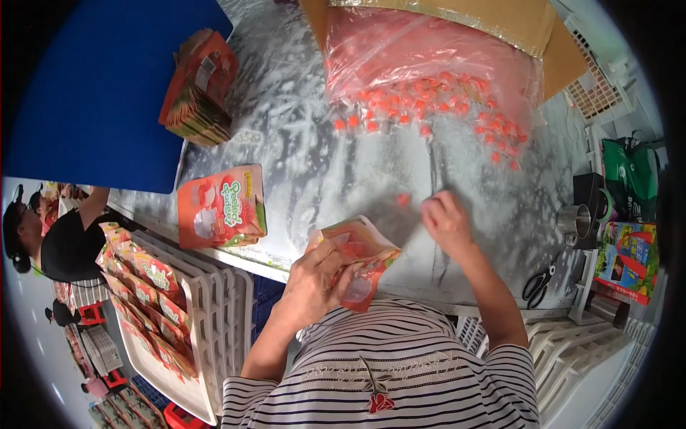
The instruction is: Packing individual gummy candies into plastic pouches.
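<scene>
Orange pouch [357, 261] is sitting at the table's near edge, about six o'clock, with the left hand [314, 275] curling tight around its side. The right hand [444, 218] is pinching its fingers together over bare tabletop [343, 171]. Loose orange candies [429, 100] are spilling at twelve o'clock; another printed pouch [221, 206] is lying at nine.

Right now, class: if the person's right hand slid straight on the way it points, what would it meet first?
The right hand points up the table toward the loose orange pieces spilling from the clear bag. It would probably meet those first, though one stray piece lies just to its left.
</scene>
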{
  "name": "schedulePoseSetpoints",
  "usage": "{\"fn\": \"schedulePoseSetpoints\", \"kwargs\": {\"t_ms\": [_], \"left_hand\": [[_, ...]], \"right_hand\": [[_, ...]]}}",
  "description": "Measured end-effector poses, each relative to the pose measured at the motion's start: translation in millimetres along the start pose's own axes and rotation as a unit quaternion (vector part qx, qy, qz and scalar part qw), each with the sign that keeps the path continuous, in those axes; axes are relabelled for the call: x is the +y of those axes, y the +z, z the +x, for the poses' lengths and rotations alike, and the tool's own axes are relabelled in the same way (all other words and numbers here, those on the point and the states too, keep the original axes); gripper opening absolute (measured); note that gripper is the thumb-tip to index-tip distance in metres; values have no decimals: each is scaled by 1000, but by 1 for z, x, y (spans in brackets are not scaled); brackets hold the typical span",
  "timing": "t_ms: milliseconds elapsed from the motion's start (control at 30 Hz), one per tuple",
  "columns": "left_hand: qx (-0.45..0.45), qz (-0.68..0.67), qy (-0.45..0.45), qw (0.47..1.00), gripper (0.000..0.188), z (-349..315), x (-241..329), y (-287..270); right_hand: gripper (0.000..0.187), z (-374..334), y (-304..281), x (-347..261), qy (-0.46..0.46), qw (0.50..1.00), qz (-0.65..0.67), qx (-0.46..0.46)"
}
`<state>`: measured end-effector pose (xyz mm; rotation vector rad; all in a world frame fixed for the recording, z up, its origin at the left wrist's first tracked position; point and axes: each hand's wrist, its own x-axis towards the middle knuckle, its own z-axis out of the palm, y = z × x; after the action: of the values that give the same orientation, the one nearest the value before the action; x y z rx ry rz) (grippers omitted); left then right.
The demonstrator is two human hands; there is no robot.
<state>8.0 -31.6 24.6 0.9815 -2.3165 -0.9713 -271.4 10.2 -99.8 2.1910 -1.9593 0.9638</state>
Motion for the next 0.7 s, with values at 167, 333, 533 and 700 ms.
{"fn": "schedulePoseSetpoints", "kwargs": {"t_ms": [167,333,533,700], "left_hand": [[-11,14,-4,1000,11,5,0,3],[-9,33,23,999,11,2,3,4],[-9,6,73,997,17,8,11,7],[11,-17,16,1000,16,2,2,4]], "right_hand": [[6,19,-20,-3,324,908,266,13],[8,73,-63,-83,349,765,539,36],[21,86,-36,-122,25,941,338,-13],[23,58,-43,-133,-1,963,256,-80]]}}
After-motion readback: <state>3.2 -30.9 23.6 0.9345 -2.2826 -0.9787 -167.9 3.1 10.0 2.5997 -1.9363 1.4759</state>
